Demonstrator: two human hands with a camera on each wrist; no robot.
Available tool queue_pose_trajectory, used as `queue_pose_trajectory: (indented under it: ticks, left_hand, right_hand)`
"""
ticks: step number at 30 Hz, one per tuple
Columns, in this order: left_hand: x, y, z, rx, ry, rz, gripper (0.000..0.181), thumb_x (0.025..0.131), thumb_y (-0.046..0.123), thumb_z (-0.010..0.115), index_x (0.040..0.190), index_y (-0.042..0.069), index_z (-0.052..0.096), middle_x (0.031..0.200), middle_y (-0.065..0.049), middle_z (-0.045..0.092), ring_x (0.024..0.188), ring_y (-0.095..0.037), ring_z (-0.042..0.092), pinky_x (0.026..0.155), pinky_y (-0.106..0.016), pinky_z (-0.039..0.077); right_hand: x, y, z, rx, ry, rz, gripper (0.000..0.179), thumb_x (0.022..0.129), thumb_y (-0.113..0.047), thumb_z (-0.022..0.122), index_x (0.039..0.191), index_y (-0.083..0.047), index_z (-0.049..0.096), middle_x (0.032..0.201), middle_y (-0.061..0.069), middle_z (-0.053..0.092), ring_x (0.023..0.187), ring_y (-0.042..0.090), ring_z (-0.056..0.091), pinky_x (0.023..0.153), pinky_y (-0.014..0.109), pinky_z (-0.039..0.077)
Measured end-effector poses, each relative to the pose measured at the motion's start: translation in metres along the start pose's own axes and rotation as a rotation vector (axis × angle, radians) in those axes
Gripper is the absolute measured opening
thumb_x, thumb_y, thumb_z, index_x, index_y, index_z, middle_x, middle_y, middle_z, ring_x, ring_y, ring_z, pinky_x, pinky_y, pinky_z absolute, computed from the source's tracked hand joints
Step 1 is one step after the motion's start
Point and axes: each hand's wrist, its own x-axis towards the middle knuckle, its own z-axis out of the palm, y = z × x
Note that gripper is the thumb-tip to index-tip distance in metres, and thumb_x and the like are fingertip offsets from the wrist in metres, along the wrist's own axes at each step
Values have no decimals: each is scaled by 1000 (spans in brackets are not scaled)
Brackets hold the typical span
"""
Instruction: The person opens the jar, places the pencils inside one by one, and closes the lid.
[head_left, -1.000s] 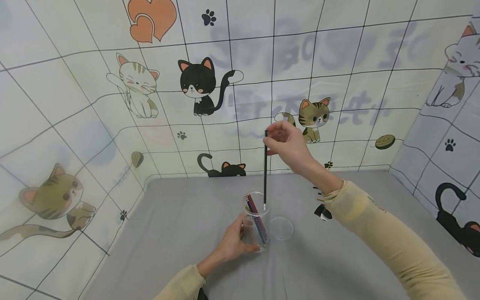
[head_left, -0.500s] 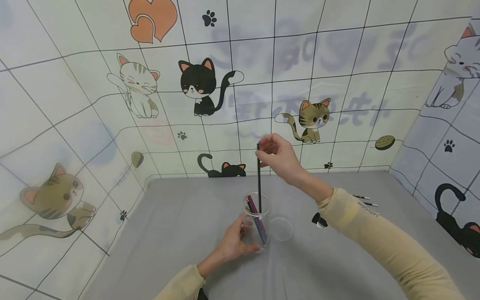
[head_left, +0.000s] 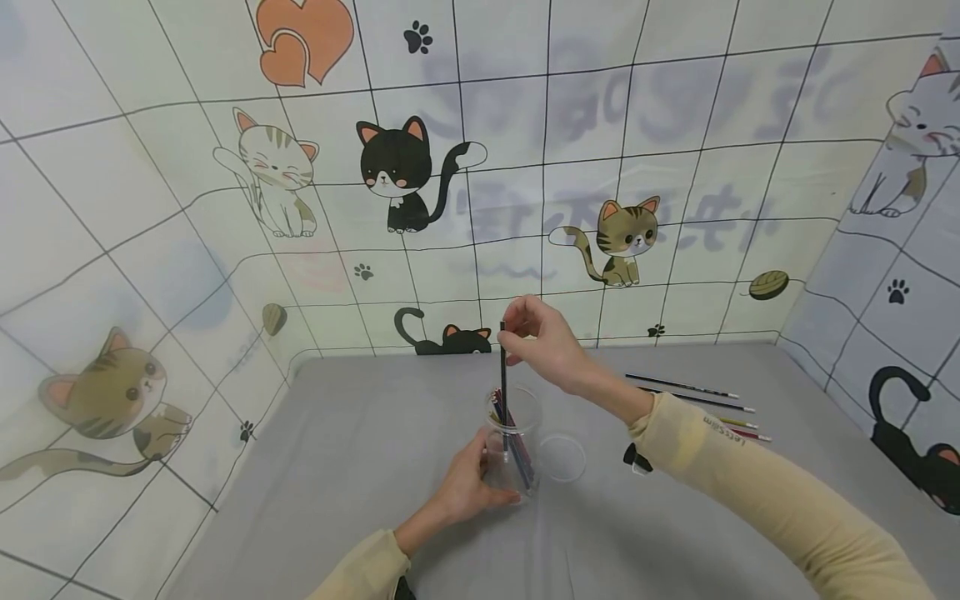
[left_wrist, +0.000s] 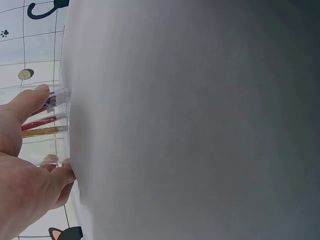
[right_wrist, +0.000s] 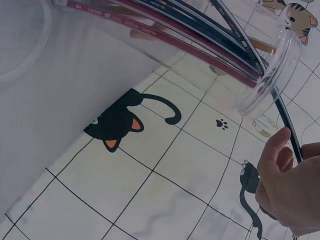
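Note:
A clear plastic jar [head_left: 525, 417] stands upright on the grey tabletop, holding several pencils [right_wrist: 200, 47] in red, dark blue and yellow. My left hand [head_left: 467, 482] grips the jar low on its left side, thumb across the front; the left wrist view has this hand [left_wrist: 35, 145] around the jar's base. Above the mouth my right hand [head_left: 546, 346] pinches a black pencil [head_left: 503, 367] near its top end. That pencil's lower part is inside the jar, among the others. In the right wrist view the black pencil [right_wrist: 286, 117] passes through the jar's rim to the fingers.
A round clear lid [head_left: 563, 458] lies just right of the jar. Farther right, several pencils [head_left: 693, 398] lie side by side, partly behind the right sleeve. A small black-and-white object [head_left: 637, 458] sits by that sleeve. A cat-print sheet [head_left: 510, 208] backs the table.
My right hand has moved down and left, lowering the black pencil deeper into the jar. More of the loose pencils on the right now show. My left hand stays on the jar.

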Motion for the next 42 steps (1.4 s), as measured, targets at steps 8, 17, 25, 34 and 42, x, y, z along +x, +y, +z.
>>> queue_pose_trajectory:
  ticks: [8,17,25,34,42]
  left_hand:
    - [0,-1,-1,5,-6,7,89,70,11,93,143,17,41,136,-13,54,126,-35,53,102,-47,46]
    - [1,-2,-1,43,4,28,91,70,13,93,143,15,41,128,-12,58,118,-32,58,98,-46,50]
    - [1,-2,0,29,12,19,92,68,11,94,143,15,41,124,-14,58,117,-33,58,98,-47,50]
    - [2,-3,0,21,12,25,90,67,10,94,141,15,42,128,-16,57,118,-34,58,97,-46,51]
    - [2,-2,-1,3,3,1,89,69,12,94,141,16,42,131,-16,56,121,-34,56,99,-47,49]
  right_hand:
    - [-5,5,3,-25,-43,17,14,95,0,60,106,1,51,97,13,57,87,27,59,69,42,60]
    - [-9,9,5,-47,-121,16,12,96,-3,59,105,0,52,103,14,52,90,29,61,71,47,59]
    - [-12,8,6,-96,-155,19,8,96,-3,59,102,-3,55,100,13,56,86,27,63,70,46,60]
    - [-14,9,4,-83,-202,20,6,96,-2,59,102,-2,57,91,12,58,84,36,63,66,37,60]
    - [-15,11,3,-98,-221,33,6,96,-5,60,101,-2,59,90,10,62,80,29,65,66,37,60]
